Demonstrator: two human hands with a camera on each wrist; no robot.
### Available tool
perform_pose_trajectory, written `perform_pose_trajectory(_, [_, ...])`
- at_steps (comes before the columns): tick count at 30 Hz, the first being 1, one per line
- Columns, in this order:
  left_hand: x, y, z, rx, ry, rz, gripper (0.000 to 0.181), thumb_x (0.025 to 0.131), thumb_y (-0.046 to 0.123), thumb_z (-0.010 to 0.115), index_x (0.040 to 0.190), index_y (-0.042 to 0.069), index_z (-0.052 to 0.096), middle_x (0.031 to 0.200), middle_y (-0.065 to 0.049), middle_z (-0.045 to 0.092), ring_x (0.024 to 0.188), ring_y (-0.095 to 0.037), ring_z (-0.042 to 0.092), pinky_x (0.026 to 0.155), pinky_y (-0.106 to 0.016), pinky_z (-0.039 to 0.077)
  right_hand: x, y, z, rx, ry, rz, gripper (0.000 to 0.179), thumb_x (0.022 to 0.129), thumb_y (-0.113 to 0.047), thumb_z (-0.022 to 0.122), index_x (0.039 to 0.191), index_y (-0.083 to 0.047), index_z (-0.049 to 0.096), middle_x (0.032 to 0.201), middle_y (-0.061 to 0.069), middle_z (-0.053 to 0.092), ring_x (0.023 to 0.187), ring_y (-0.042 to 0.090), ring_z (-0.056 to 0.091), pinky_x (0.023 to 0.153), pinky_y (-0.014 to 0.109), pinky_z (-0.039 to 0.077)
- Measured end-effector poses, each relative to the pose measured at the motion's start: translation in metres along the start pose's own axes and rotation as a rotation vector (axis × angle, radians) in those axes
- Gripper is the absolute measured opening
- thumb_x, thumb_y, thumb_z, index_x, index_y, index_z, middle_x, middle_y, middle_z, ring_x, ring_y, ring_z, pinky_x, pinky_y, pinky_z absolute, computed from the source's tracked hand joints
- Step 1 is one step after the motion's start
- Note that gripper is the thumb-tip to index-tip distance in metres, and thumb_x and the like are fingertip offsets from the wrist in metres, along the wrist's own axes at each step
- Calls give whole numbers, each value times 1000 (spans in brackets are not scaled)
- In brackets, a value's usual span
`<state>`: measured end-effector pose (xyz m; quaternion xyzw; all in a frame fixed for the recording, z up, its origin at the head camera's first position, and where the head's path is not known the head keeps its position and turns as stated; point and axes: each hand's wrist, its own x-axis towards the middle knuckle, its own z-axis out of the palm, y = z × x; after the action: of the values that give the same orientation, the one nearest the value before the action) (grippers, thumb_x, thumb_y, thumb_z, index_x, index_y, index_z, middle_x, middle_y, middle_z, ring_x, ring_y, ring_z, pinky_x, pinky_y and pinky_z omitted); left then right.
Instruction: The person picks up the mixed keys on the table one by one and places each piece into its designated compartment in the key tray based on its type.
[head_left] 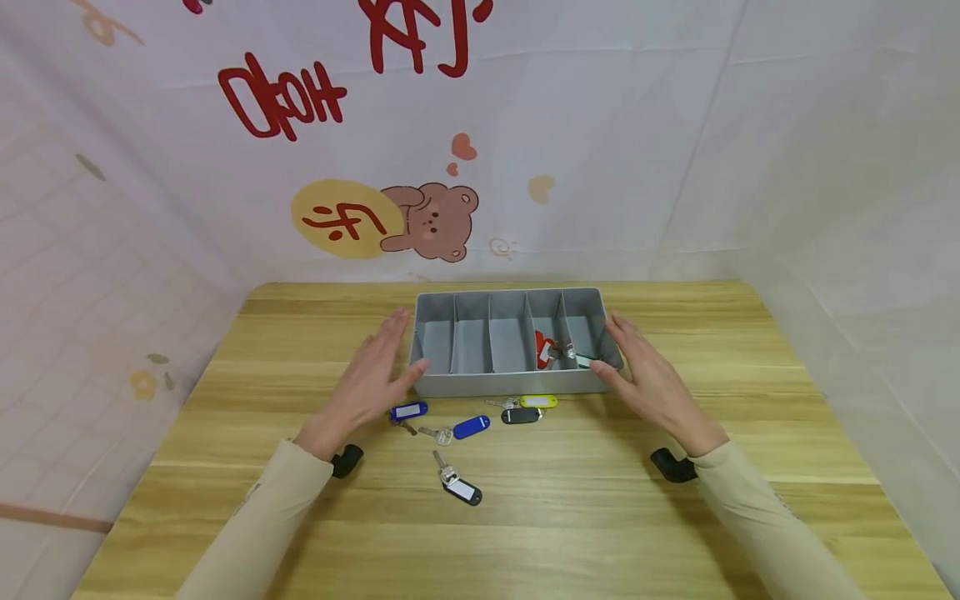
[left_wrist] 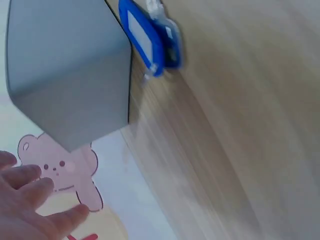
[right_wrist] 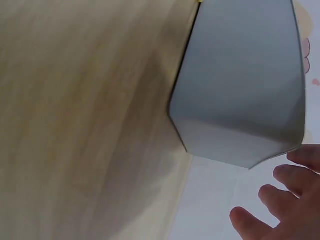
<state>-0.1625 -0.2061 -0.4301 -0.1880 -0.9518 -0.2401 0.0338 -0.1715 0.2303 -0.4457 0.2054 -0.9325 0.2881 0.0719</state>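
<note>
The grey compartment tray (head_left: 510, 384) lies on the worktop (head_left: 570, 508) between the left hand (head_left: 365, 382) and the right hand (head_left: 654, 382), its long axis running from one to the other, both with fingers outstretched and holding nothing, the right seemingly nearer its short end.

The red character 乐 (head_left: 347, 222) lies sideways in the yellow circle (head_left: 306, 200) on the wall cloth (head_left: 615, 125), beyond the worktop's (head_left: 585, 517) far edge; the red writing (head_left: 285, 100) higher up is unclear.
</note>
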Motion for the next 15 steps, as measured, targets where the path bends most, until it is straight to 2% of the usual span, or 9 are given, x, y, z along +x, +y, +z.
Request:
perform_pose_trajectory(9, [-25,-11,-9,-105,27,-9,77,104,42,59,166,13,23,170,-13,24,155,-36,24,121,-60,23,-2,6,2,43,-88,50,83,105,-46,59,164,-1,22,172,14,14,156,41,16,119,65,23])
perform_pose_trajectory(15, [-40,-22,-10,-184,32,27,65,101,27,68,158,9,42,161,-16,41,147,-40,38,114,-64,34,-3,6,4,50,-125,60,84,105,-46,58,164,-1,20,173,15,11,156,42,16,118,65,23])
